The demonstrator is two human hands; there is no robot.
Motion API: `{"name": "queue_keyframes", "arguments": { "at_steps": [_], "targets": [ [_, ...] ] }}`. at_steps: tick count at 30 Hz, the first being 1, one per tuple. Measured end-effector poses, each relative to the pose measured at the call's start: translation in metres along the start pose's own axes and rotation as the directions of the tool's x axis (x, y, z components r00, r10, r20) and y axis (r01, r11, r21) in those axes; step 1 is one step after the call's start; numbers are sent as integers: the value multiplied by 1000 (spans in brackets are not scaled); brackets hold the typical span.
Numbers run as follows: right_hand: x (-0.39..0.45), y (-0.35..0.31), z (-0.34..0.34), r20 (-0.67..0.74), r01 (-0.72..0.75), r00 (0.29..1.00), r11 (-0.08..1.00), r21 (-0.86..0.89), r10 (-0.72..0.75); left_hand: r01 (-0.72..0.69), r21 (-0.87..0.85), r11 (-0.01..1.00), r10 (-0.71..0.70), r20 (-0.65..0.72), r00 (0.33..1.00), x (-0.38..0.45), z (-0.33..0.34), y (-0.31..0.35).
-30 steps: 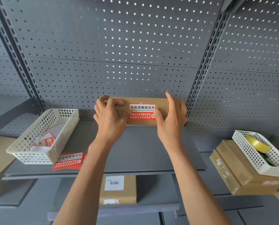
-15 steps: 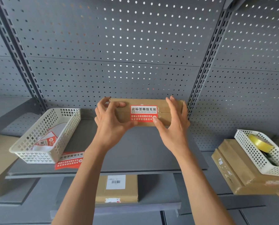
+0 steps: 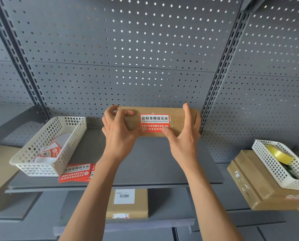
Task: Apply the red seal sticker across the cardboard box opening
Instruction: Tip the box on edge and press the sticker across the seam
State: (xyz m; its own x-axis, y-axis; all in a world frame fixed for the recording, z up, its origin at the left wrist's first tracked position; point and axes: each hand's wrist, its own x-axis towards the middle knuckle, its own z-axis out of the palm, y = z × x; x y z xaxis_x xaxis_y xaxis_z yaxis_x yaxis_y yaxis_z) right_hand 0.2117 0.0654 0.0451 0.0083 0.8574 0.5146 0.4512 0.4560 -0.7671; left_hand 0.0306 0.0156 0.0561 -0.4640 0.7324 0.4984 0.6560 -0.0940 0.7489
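A flat cardboard box [image 3: 177, 119] stands on its edge at the back of the grey shelf [image 3: 150, 164], against the pegboard. A red and white seal sticker [image 3: 154, 121] lies across the horizontal seam on its facing side. My left hand [image 3: 118, 134] grips the box's left end, with its thumb on the sticker's lower left corner. My right hand [image 3: 183, 136] holds the right end, fingers over the top edge and thumb pressing the sticker's lower right corner.
A white basket [image 3: 47, 146] with sticker backings sits at the shelf's left, a stack of red stickers [image 3: 76, 173] in front of it. Another box [image 3: 127, 204] lies on the lower shelf. At right, a white basket [image 3: 282, 164] with yellow tape rests on stacked boxes [image 3: 254, 185].
My right thumb has slid from the sticker's right edge down to its lower right corner, and the left thumb has moved onto the lower left corner. The box stays in place.
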Motion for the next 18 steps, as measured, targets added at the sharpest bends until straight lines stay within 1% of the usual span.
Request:
{"name": "queue_keyframes", "arguments": {
  "at_steps": [4, 8, 11, 13, 18],
  "targets": [
    [-1, 2, -1, 27, -8, 1000, 1000, 23, 7, 12, -20, 1000, -12, 24, 1000, 1, -4, -1],
    [-1, 2, -3, 39, -49, 998, 997, 59, 47, 27, -23, 999, -26, 29, 999, 0, -5, 2],
    [-1, 2, -2, -29, -8, 1000, 998, 62, 10, 48, -22, 999, -48, 2, 999, -2, -3, 7],
    [0, -2, 0, -94, 29, 995, 999, 28, -26, 79, -15, 997, -80, -30, 996, -3, 1, 12],
    [3, -14, 11, -163, -28, 987, 995, -100, 11, 101, 35, 994, -97, -110, 989, -3, 11, 20]
  ]
}}
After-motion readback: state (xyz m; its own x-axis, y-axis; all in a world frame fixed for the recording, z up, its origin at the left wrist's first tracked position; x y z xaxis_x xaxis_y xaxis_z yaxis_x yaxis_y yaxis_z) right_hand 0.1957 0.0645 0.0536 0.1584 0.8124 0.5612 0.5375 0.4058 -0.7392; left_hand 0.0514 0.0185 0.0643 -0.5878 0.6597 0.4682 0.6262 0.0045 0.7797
